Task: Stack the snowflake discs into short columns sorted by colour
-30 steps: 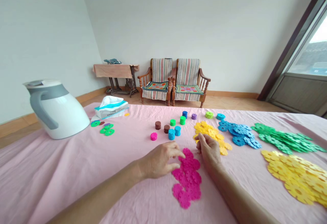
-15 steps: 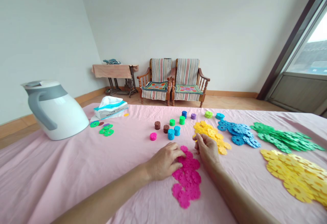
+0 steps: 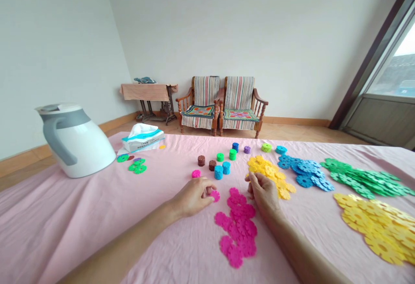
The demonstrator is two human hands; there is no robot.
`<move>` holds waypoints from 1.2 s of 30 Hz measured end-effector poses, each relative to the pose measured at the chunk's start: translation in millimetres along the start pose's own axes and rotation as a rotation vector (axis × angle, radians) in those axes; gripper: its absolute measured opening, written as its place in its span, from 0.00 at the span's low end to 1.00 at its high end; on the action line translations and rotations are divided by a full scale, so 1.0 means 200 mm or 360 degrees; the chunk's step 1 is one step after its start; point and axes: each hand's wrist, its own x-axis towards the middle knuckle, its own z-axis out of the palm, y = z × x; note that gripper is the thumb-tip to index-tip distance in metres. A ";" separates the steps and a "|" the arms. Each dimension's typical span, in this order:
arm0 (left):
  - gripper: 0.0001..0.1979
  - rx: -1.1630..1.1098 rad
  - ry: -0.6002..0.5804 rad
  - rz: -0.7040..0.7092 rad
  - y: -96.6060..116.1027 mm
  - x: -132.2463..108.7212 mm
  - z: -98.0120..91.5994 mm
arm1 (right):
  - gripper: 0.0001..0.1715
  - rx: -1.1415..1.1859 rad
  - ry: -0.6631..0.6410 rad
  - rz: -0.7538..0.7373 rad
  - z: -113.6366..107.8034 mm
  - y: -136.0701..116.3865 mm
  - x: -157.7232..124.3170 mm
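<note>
My left hand (image 3: 196, 195) is closed on a pink snowflake disc (image 3: 215, 196), its rim showing past the fingertips, just left of the pile of pink discs (image 3: 240, 225). Beyond that hand stands a short stack of pink discs (image 3: 196, 174). On the other side of the pink pile, my right hand (image 3: 263, 191) has its thumb and fingers pinched together. Whatever may be between those fingers is hidden. A pile of yellow discs (image 3: 266, 168) lies right behind the right hand, partly covered by it.
Small stacks of brown (image 3: 201, 160), blue (image 3: 218, 172) and green discs (image 3: 232, 154) stand mid-table. Blue (image 3: 306, 171), green (image 3: 363, 176) and large yellow discs (image 3: 376, 223) spread at right. A kettle (image 3: 87, 148) and a tissue pack (image 3: 143, 138) stand at left.
My left hand has moved left, off the pink pile, with a pink disc in its fingers. The right hand has stayed nearly in place. The view has shifted slightly.
</note>
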 end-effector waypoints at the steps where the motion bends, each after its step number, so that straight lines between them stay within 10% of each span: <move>1: 0.12 0.0040 0.0000 0.0022 0.01 0.00 0.00 | 0.22 0.0002 -0.0004 -0.0003 0.00 0.00 0.00; 14: 0.07 0.0185 0.0050 0.0084 0.01 0.01 0.03 | 0.22 -0.0048 -0.0020 -0.0026 0.01 0.01 -0.01; 24: 0.08 0.0132 0.0623 -0.0154 -0.22 0.07 -0.23 | 0.23 0.0001 -0.0069 -0.0004 0.01 0.02 0.00; 36: 0.08 0.0278 0.0555 0.0026 -0.28 0.08 -0.17 | 0.23 -0.0005 -0.0078 -0.0004 0.01 0.03 0.00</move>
